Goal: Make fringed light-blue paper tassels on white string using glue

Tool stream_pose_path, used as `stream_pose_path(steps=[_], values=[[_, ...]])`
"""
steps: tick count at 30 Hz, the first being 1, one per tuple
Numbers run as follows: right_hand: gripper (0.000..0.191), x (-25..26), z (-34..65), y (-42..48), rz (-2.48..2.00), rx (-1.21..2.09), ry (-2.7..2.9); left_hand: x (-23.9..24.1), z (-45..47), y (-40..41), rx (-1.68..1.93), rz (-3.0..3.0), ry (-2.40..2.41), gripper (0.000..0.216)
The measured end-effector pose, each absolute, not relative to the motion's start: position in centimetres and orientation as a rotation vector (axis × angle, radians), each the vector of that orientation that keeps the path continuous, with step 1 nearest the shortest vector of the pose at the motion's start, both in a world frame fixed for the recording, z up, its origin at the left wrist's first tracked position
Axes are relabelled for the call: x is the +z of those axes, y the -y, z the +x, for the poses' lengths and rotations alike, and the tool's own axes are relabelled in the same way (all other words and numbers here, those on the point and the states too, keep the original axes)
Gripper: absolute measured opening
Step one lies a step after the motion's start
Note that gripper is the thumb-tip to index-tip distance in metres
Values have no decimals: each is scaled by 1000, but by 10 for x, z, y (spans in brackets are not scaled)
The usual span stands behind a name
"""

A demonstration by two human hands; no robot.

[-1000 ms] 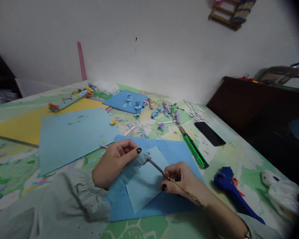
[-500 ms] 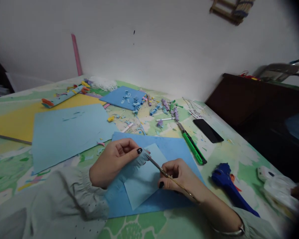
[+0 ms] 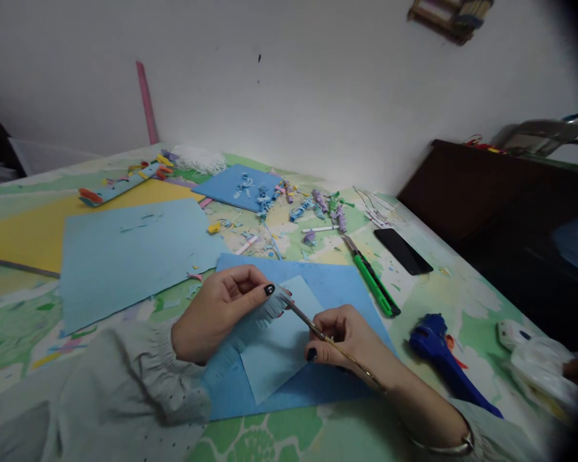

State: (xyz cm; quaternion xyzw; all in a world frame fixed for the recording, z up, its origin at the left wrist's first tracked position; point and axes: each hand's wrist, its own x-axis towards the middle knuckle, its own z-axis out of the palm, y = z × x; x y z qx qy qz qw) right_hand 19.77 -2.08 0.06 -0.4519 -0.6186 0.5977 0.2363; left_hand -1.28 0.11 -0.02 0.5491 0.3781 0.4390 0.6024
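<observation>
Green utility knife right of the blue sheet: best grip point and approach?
Take the green utility knife across the middle of its long green handle, coming from above. It lies flat on the table with its metal blade end pointing toward the wall, so stay toward the dark near end. Both long sides look free; the phone lies apart.

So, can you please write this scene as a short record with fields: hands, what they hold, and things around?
left hand: pinches the fringed strip at its end
right hand: holds a thin stick, tip at the strip's end
under hands: pale blue square on a blue sheet
right side: green cutter, phone, blue glue gun
left side: light blue sheet, yellow sheet
far side: paper curls
surface: table with green pattern
</observation>
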Motion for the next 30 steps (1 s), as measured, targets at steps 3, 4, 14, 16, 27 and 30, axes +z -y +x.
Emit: stream_pose_path(steps=[3, 4, 14, 16, 27, 30], values=[[48, 0, 198, 21, -1241, 1635, 1699, 0, -13, -1, 1010, 1289, -885, 17], [48, 0, 198, 21, -1237, 1638, 1695, 0, -13, -1, 1006, 1298, -897, 17], [46, -2, 198, 21, -1211, 1659, 1672, -2, -13, -2, 995, 1275, -861, 17], [47, -1, 198, 21, -1215, 1642, 1686, -3, -13, -1, 1000, 1234, -828, 17], [47, -2, 199, 21, -1172, 1657, 1686, 0, -9, 0, 1019, 1013, -812, 21], [46, -2, 199, 21, -1176, 1638, 1686, -1, -10, 0, 998, 1080, -817, 20]])
